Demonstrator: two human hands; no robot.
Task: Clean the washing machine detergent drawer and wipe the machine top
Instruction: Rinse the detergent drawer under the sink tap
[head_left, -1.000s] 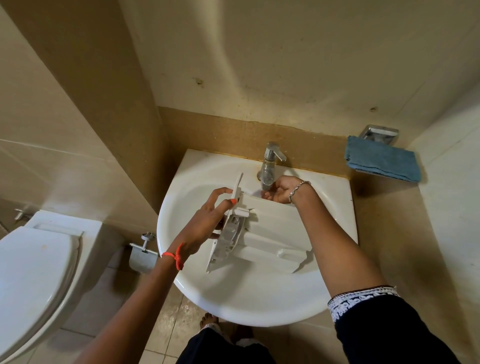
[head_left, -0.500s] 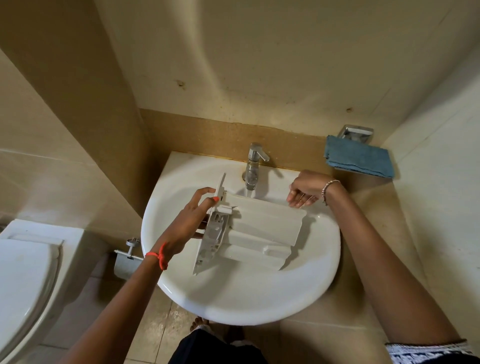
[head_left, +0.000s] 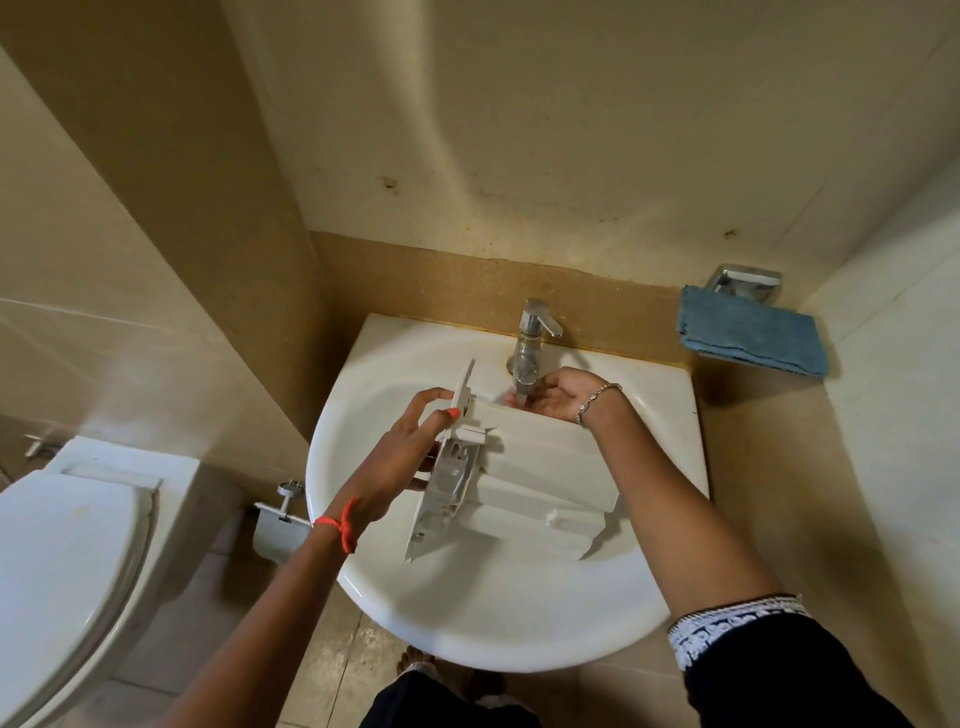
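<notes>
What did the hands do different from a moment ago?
The right-hand grip moved left, from beside the right end of the detergent drawer back under the tap spout; whether it holds anything is unclear. The left-hand grip kept holding the drawer's front panel, and the drawer stayed in the sink.

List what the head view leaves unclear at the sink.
Detergent drawer compartments: head view, face away from camera.
Water flow from tap: head view, right hand covers the spout.
Sink drain: head view, drawer covers it.
Left hand grip: head view, fingers behind drawer's front panel.
</notes>
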